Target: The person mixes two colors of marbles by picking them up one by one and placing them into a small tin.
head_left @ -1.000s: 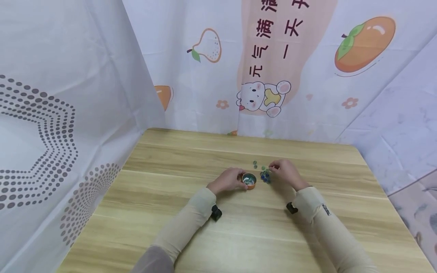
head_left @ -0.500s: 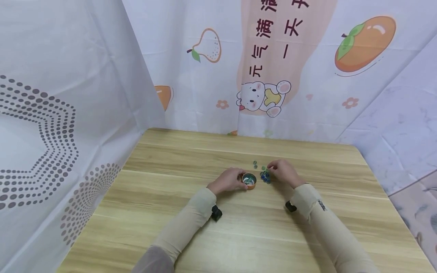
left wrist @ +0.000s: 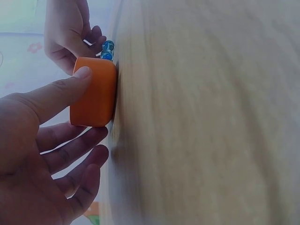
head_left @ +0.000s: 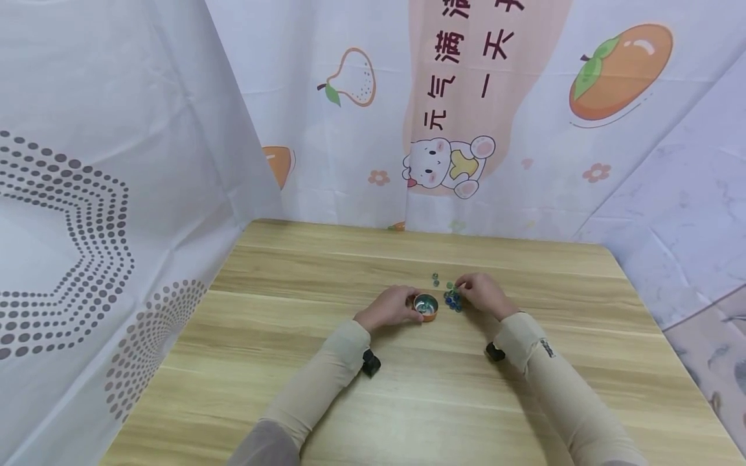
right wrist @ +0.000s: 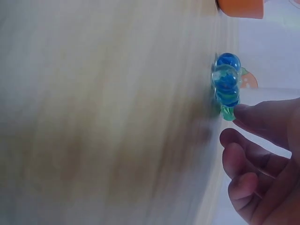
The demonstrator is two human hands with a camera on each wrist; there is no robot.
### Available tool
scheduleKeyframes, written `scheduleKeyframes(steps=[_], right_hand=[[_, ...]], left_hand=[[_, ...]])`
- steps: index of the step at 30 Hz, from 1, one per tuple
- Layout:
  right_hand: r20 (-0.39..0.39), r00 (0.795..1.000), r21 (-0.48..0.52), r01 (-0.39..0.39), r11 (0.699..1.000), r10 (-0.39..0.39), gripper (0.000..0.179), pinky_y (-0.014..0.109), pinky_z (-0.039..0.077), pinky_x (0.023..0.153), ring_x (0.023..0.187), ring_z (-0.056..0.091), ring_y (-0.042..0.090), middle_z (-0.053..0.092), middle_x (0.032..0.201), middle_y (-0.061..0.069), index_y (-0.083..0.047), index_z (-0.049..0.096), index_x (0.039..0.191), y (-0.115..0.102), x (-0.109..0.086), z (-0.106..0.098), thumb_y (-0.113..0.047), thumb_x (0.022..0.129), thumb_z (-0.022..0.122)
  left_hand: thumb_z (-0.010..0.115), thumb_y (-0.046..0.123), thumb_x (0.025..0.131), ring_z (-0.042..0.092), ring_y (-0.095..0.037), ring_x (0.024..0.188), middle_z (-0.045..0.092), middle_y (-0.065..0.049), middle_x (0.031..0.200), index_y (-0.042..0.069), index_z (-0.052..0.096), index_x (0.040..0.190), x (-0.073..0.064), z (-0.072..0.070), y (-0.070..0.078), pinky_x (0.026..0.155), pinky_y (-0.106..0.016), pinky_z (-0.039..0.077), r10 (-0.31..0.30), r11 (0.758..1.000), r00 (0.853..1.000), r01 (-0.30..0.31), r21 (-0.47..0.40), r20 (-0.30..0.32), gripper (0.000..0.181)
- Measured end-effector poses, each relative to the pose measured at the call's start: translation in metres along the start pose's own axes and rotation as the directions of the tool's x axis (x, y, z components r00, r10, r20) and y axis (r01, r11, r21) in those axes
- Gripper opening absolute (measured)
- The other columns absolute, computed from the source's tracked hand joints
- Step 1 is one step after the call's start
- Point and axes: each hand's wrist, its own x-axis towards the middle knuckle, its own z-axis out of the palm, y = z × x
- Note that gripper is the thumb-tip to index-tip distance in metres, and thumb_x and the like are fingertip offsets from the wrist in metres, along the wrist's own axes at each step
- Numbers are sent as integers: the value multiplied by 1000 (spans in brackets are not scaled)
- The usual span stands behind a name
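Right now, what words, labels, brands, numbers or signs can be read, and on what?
"元气满" on the backdrop cloth, sideways; next character cut by the frame edge.
"一天" on the same cloth; next character also cut.
Dark mark on the right sleeve: too small to read.

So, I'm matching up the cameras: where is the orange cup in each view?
Head: orange cup just right of and below centre, held by the left hand.
Left wrist: orange cup side-on, left of and slightly above centre.
Right wrist: orange cup cut off by the top edge, right of centre.
Shared landmark: the blue-green marbles.
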Motion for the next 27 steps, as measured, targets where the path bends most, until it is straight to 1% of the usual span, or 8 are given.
scheduleKeyframes(steps=[9,15,21,27], right_hand=[[10,999,1,-34,999,34,16,37,49,70,79,60,23,68,91,15,-1,72,100,-1,2,1,-10,93,62],[22,998,-9,-54,999,54,13,41,50,75,81,61,24,69,90,15,0,71,95,0,2,0,-10,92,63],[14,997,5,-79,997,79,14,42,51,77,84,63,26,70,93,15,-1,71,95,1,-1,1,-12,92,64],[5,996,30,-87,996,87,15,37,51,72,80,62,22,71,92,15,0,71,96,-1,-3,-2,-12,92,63]], left_hand=[[79,30,82,60,-10,99,67,0,113,11,58,134,0,-1,2,90,-28,48,0,1000,1000,0,7,3,59],[78,29,83,59,-10,97,67,0,111,11,58,134,-1,0,2,88,-27,48,4,1000,1000,-4,12,3,58],[78,29,83,60,-11,98,67,0,112,10,58,134,-2,1,2,89,-28,48,4,1000,1000,-4,8,1,58],[78,29,83,60,-11,99,67,0,114,11,57,135,-1,0,1,90,-28,48,8,1000,1000,-8,4,-2,59]])
